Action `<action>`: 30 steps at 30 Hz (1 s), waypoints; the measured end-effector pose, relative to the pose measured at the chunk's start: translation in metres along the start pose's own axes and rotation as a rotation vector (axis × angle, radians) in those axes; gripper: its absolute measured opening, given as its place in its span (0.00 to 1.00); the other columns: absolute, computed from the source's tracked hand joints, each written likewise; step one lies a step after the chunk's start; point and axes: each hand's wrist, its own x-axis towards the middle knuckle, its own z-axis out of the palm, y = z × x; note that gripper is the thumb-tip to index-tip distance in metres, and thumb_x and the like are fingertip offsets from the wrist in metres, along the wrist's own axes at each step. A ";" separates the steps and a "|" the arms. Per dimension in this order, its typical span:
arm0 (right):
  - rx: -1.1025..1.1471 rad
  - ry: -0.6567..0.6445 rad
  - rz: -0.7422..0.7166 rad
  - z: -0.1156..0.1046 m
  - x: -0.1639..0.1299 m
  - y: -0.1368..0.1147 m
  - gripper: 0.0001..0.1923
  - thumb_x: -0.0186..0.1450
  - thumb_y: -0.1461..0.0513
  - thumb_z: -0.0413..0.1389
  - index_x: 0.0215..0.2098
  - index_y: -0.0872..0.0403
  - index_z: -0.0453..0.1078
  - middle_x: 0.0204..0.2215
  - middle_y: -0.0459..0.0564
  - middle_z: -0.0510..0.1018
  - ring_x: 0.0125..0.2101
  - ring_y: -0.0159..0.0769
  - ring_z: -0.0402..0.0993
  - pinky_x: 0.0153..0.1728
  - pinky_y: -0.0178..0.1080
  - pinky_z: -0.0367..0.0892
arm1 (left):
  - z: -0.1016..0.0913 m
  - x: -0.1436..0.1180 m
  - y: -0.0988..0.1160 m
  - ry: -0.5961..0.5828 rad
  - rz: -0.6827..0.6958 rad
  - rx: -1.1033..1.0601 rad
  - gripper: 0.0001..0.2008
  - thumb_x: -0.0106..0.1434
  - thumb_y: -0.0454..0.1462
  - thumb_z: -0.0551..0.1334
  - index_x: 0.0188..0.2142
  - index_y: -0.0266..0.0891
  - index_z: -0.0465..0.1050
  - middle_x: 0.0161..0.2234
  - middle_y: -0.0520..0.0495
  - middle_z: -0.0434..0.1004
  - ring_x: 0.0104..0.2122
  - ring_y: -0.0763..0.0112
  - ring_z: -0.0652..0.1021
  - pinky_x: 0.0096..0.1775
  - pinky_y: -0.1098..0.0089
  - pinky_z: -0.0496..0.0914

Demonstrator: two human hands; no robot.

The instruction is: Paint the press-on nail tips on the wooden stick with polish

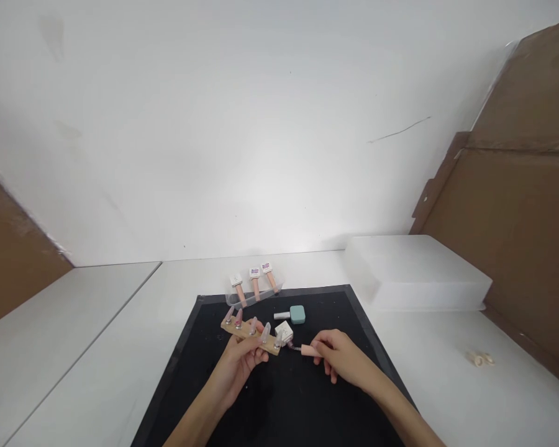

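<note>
My left hand [242, 360] is closed around a wooden strip [246, 330] that carries several false nails [239, 319] standing up in a row; one is pinker, the others pale or clear. My right hand [335, 355] pinches the pink cap [310, 351] of a nail polish brush. Its thin dark brush points left to the neck of a white square nail polish bottle [284, 333], just beyond the strip's right end. Whether the tip is inside the neck I cannot tell. Behind the bottle lies a green nail polish bottle [297, 315] with a white cap.
A clear tray [274, 290] at the mat's back edge holds three white bottles with pink caps [255, 282]. The black mat [270, 410] lies on a white table. At right are a white plastic box [419, 273], beige rings [479, 357] and cardboard [507, 248].
</note>
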 end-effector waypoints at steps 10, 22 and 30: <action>0.000 0.076 -0.027 0.000 -0.006 -0.011 0.05 0.58 0.62 0.53 0.25 0.54 0.66 0.13 0.38 0.64 0.13 0.27 0.63 0.13 0.27 0.59 | -0.003 0.002 -0.003 -0.005 -0.001 -0.007 0.07 0.49 0.31 0.67 0.29 0.36 0.72 0.20 0.55 0.67 0.19 0.81 0.66 0.26 0.75 0.68; -0.002 0.096 -0.028 0.008 -0.008 -0.012 0.16 0.58 0.56 0.56 0.20 0.52 0.56 0.10 0.38 0.66 0.13 0.29 0.67 0.16 0.29 0.60 | 0.000 -0.001 -0.002 0.004 -0.009 -0.006 0.07 0.48 0.31 0.67 0.29 0.35 0.72 0.20 0.55 0.67 0.19 0.81 0.65 0.25 0.75 0.68; -0.033 0.101 -0.058 0.018 -0.009 -0.015 0.16 0.59 0.57 0.55 0.19 0.51 0.55 0.09 0.39 0.65 0.14 0.32 0.69 0.16 0.29 0.59 | 0.004 0.002 -0.001 0.017 -0.020 -0.004 0.09 0.47 0.32 0.68 0.29 0.35 0.71 0.18 0.56 0.66 0.19 0.81 0.65 0.25 0.75 0.68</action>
